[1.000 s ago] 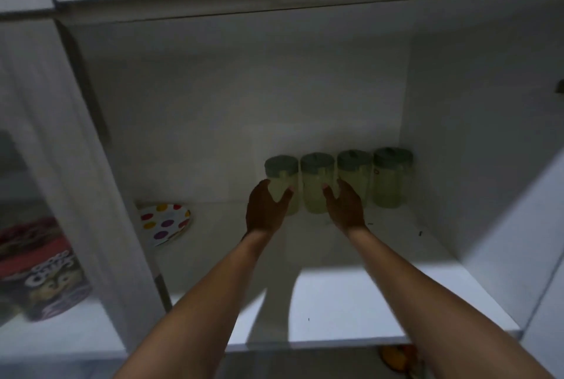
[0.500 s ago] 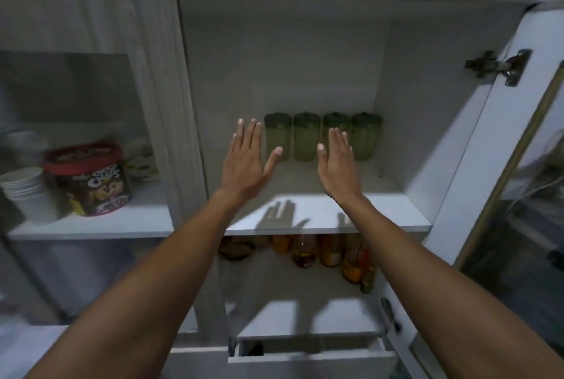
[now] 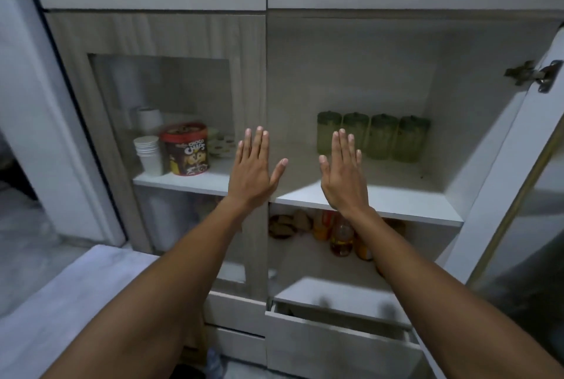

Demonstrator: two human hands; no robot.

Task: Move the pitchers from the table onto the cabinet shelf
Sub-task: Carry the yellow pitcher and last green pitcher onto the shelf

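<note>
Four translucent green plastic pitchers with dark green lids (image 3: 373, 136) stand upright in a row at the back of the white cabinet shelf (image 3: 396, 198), side by side and touching or nearly so, at about two o'clock from the hands. What is in them cannot be told. Behind the glass-fronted door at ten o'clock sit a red-lidded round cereal tub with a brown label (image 3: 185, 149), a stack of white paper cups (image 3: 149, 153) just beside it, and spotted paper plates (image 3: 222, 143) behind. On the lower shelf at five o'clock stand amber and orange bottles (image 3: 341, 233) next to a dark bowl (image 3: 283, 224). Below that a white drawer (image 3: 332, 345) hangs partly open.

The left hand (image 3: 254, 172) and the right hand (image 3: 345, 175) are both flat, fingers straight and spread wide, palms away — holding nothing, well apart from the pitchers.

Against half a second ago, the view has drawn back and swung right to left: the pitchers sit farther off and smaller, the left hand now lies over the cabinet's centre post rather than the open shelf, and more of the drawer shows.
</note>
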